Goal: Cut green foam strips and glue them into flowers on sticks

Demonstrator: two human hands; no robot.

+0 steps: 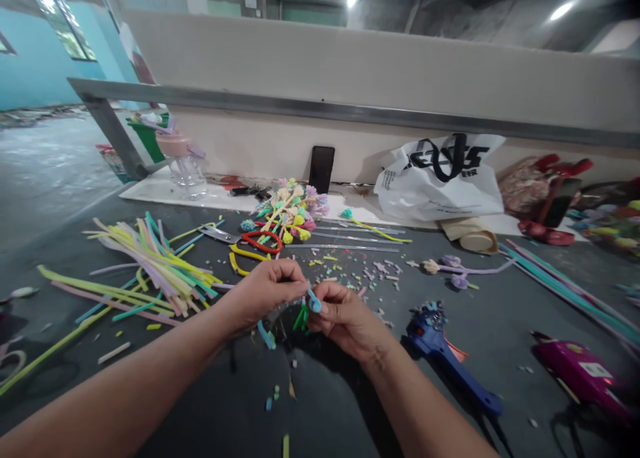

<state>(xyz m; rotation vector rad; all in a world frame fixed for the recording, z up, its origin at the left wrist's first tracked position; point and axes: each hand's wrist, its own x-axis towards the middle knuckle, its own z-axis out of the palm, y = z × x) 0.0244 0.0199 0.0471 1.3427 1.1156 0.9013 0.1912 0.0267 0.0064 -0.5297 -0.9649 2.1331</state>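
My left hand (pixel 265 291) and my right hand (pixel 343 318) meet above the dark table (pixel 210 405), both closed in a pinch on a blue pipe cleaner (pixel 313 303). Its blue end curls between my fingertips, and another blue end (pixel 267 335) hangs below my left hand. A green piece (pixel 301 318) sticks out under my right fingers. Small coloured offcuts (pixel 350 271) lie scattered just beyond my hands.
A pile of coloured pipe cleaners (pixel 150 265) lies at left. Finished pipe-cleaner flowers (pixel 293 208), scissors (pixel 250 241), a blue glue gun (pixel 445 355), a pink glue gun (pixel 580 371), a white bag (pixel 440 178) and a phone (pixel 321 169) surround the work spot.
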